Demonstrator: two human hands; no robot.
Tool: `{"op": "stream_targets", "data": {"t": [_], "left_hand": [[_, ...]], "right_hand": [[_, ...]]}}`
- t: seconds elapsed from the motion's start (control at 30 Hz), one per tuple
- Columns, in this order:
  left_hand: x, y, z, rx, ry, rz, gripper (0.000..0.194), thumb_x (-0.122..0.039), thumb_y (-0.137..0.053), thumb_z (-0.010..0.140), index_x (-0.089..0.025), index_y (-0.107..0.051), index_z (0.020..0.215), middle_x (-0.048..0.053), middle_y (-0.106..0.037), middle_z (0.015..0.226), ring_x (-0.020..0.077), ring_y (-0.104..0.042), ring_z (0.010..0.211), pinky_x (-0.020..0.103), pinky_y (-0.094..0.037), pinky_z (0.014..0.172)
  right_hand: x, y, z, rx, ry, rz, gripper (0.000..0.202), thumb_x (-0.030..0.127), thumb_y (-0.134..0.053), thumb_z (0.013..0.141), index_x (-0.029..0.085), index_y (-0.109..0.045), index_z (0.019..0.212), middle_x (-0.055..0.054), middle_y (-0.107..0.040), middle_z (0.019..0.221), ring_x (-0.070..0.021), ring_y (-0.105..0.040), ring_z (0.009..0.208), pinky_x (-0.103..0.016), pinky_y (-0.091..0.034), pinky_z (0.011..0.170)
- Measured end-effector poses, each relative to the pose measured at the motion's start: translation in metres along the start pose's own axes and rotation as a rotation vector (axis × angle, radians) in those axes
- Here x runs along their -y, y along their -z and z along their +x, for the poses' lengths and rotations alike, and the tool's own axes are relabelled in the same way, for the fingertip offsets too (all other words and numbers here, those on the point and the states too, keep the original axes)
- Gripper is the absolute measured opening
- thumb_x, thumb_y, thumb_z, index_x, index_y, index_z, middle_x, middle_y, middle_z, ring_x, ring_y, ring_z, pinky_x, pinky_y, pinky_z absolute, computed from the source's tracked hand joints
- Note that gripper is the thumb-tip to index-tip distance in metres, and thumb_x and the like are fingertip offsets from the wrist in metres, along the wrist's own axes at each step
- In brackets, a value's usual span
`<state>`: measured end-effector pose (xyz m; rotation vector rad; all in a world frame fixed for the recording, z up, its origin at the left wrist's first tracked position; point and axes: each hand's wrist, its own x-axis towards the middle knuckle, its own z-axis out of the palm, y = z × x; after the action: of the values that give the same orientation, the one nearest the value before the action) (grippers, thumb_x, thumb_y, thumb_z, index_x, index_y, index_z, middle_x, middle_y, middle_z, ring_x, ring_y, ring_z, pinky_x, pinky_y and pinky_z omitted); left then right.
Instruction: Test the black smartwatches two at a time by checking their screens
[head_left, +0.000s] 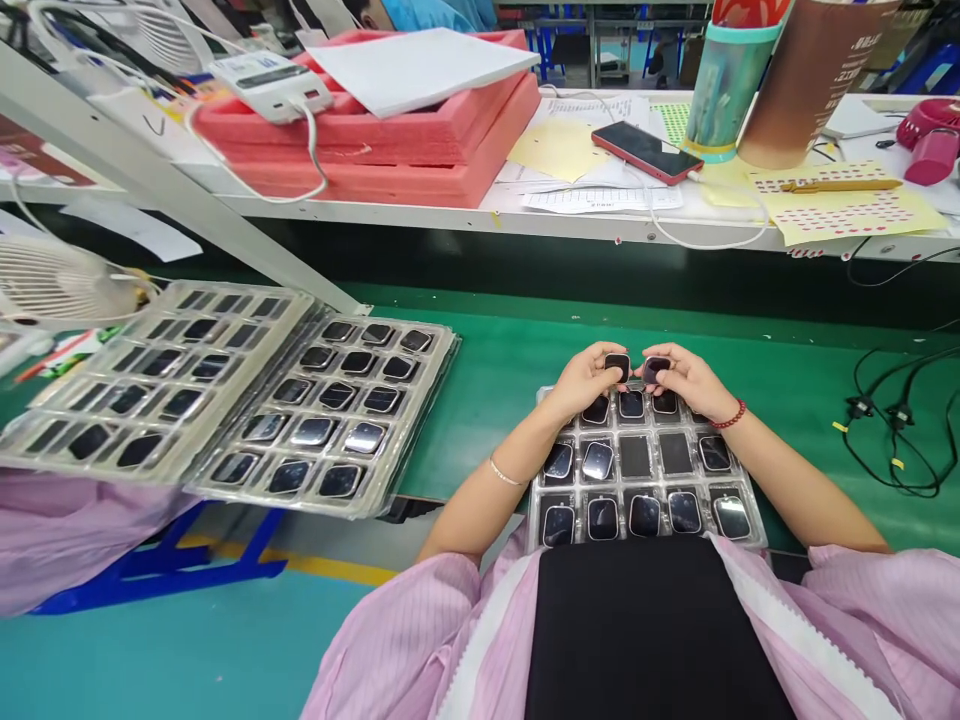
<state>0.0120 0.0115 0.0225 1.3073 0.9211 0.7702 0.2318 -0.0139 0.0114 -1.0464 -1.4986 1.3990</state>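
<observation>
My left hand is closed on a smartwatch body with a dark face, held between thumb and fingers. Close beside it, my right hand grips a second smartwatch body, its thumb lying on the face. Both hands are just above the far edge of a clear plastic tray in front of me. Rows of watch bodies sit in the tray's pockets. Two pockets in the middle row show only a dark flat bottom. My wrists hide part of the tray's far row.
To the left, stacked trays of watch bodies lie beside another tray stack. Black cables lie on the green bench at right. A shelf crosses ahead, bearing red foam boxes, a phone and a cup.
</observation>
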Motion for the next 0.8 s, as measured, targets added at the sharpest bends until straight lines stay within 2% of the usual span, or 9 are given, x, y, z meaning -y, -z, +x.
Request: {"op": "stream_targets", "data": {"t": [0.13,0.2,0.3,0.47,0.57,0.63,0.7,0.77,0.8], "left_hand": [[-0.011,-0.015,-0.027,0.021,-0.18,0.401,0.011,-0.026,-0.058,0.088,-0.017,-0.064,0.091,0.005,-0.073,0.087,0.0198,-0.069,0.082,0.035,-0.052,0.081],[-0.012,-0.027,-0.043,0.102,-0.303,0.623,0.01,-0.024,-0.059,0.088,-0.019,-0.067,0.087,0.007,-0.075,0.103,0.0259,-0.067,0.104,0.044,-0.049,0.099],[-0.005,-0.041,-0.059,0.177,-0.37,0.833,0.011,-0.024,-0.063,0.087,-0.018,-0.069,0.079,0.013,-0.067,0.133,0.0355,-0.051,0.134,0.057,-0.036,0.114],[-0.002,-0.042,-0.069,0.183,-0.32,0.99,0.017,-0.029,-0.063,0.089,-0.016,-0.074,0.088,0.018,-0.054,0.149,0.0408,-0.042,0.143,0.065,-0.031,0.116],[0.0,-0.028,-0.096,0.165,-0.288,1.04,0.03,-0.029,-0.062,0.09,-0.017,-0.073,0.115,0.017,-0.049,0.155,0.0392,-0.04,0.147,0.066,-0.029,0.12],[0.017,-0.017,-0.128,0.091,-0.271,1.015,0.047,-0.03,-0.061,0.091,-0.021,-0.062,0.137,0.014,-0.043,0.159,0.0376,-0.036,0.15,0.065,-0.026,0.122],[0.047,-0.006,-0.159,-0.109,-0.273,0.933,0.06,-0.036,-0.053,0.097,-0.027,-0.041,0.155,0.011,-0.029,0.167,0.0348,-0.026,0.155,0.061,-0.026,0.124],[0.076,0.006,-0.179,-0.321,-0.215,0.822,0.065,-0.04,-0.042,0.102,-0.032,-0.021,0.162,0.008,-0.015,0.171,0.0332,-0.018,0.158,0.058,-0.027,0.125],[0.085,0.012,-0.184,-0.317,-0.181,0.768,0.067,-0.044,-0.041,0.102,-0.034,-0.015,0.163,0.007,-0.01,0.171,0.0331,-0.017,0.158,0.056,-0.028,0.124]], "right_hand": [[0.014,-0.003,-0.025,-0.093,0.064,-0.355,0.014,0.034,-0.062,0.092,0.021,-0.064,0.095,-0.01,-0.076,0.098,-0.0257,-0.071,0.095,-0.047,-0.055,0.091],[0.016,-0.007,-0.047,-0.083,0.16,-0.6,0.007,0.026,-0.063,0.089,0.021,-0.067,0.085,-0.011,-0.074,0.112,-0.0299,-0.064,0.113,-0.054,-0.047,0.104],[0.012,-0.015,-0.078,-0.08,0.228,-0.804,0.011,0.021,-0.064,0.087,0.021,-0.07,0.078,-0.013,-0.068,0.128,-0.0357,-0.052,0.13,-0.061,-0.039,0.111],[0.008,-0.023,-0.103,-0.098,0.26,-0.902,0.012,0.021,-0.062,0.09,0.02,-0.072,0.094,-0.017,-0.059,0.142,-0.0382,-0.044,0.139,-0.065,-0.038,0.113],[0.011,-0.023,-0.119,-0.069,0.276,-0.942,0.02,0.025,-0.062,0.092,0.021,-0.07,0.11,-0.015,-0.054,0.149,-0.0387,-0.041,0.143,-0.065,-0.039,0.115],[0.002,-0.019,-0.137,-0.086,0.264,-0.979,0.033,0.03,-0.062,0.094,0.026,-0.064,0.126,-0.013,-0.047,0.156,-0.0403,-0.036,0.148,-0.067,-0.04,0.114],[-0.017,-0.011,-0.153,-0.171,0.253,-1.006,0.049,0.034,-0.061,0.096,0.036,-0.052,0.144,-0.009,-0.039,0.162,-0.0426,-0.033,0.15,-0.07,-0.044,0.11],[-0.04,-0.002,-0.162,-0.225,0.27,-1.004,0.062,0.036,-0.06,0.096,0.048,-0.038,0.153,-0.005,-0.037,0.164,-0.0445,-0.035,0.149,-0.071,-0.051,0.103],[-0.049,0.001,-0.162,-0.221,0.288,-1.001,0.065,0.037,-0.06,0.095,0.051,-0.036,0.154,-0.004,-0.037,0.164,-0.0456,-0.036,0.148,-0.071,-0.054,0.1]]}}
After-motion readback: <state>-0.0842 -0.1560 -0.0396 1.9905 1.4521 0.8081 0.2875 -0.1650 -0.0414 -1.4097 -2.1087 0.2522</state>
